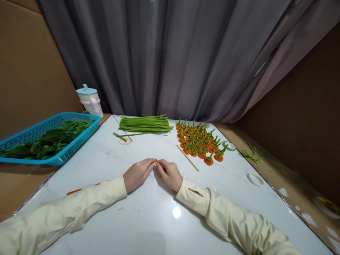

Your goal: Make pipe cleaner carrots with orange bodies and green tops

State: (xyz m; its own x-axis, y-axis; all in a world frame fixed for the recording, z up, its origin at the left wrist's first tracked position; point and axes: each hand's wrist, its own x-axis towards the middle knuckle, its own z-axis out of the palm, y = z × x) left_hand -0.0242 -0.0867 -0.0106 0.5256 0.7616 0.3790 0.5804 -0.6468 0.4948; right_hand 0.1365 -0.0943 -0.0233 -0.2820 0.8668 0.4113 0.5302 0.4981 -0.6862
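My left hand (139, 173) and my right hand (169, 173) meet over the middle of the white table, both closed in a pinch. Between their fingertips shows a small bit of orange pipe cleaner (156, 160); the fingers hide the rest. Partly under my left sleeve lies another orange strip (74, 191). Ahead to the right stand several orange pipe-cleaner pieces with green stems (200, 140), packed close together. A thin wooden stick (188, 158) lies between them and my right hand. Straight ahead is a bundle of long green pipe cleaners (145, 124).
At left sits a blue basket (62, 158) of green leaf-shaped pieces (50, 139), with a lidded cup (90, 101) behind. A green tape roll (228, 146) and a white ring (255, 179) lie at right. Rubber bands (125, 141) lie near the bundle. A grey curtain (159, 56) hangs behind.
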